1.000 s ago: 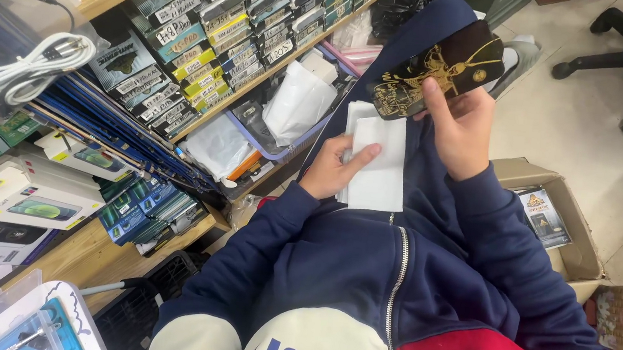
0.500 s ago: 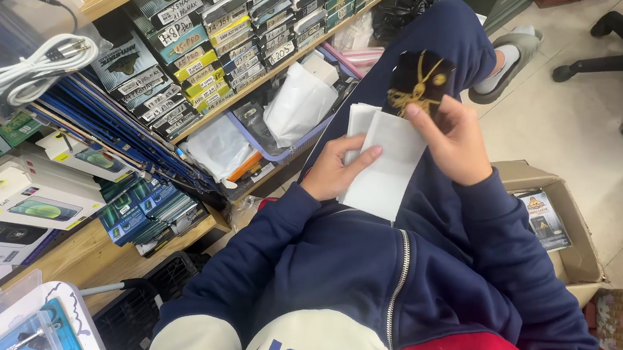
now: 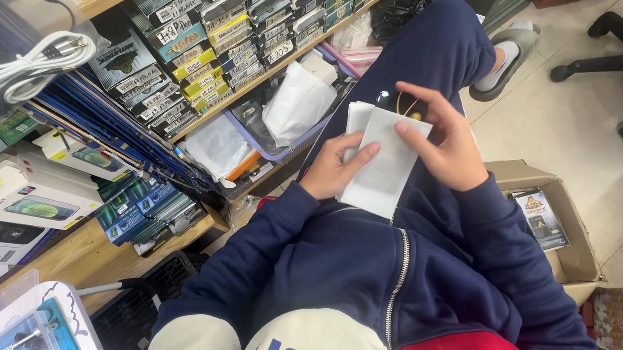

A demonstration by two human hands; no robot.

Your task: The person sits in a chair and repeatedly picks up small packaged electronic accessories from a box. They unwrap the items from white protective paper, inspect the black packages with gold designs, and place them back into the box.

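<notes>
I hold white sleeves point(image 3: 380, 163) in my left hand point(image 3: 333, 171), fingers pinching; right hand point(image 3: 446, 141), fingers curled, slips a dark item inside; next needs aligned insertion.

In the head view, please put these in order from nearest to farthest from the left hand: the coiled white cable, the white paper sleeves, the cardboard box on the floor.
From the left hand:
1. White paper sleeves, touching it, on the lap.
2. Cardboard box, on the floor to the right.
3. Coiled white cable, hanging far left by the shelf.
</notes>
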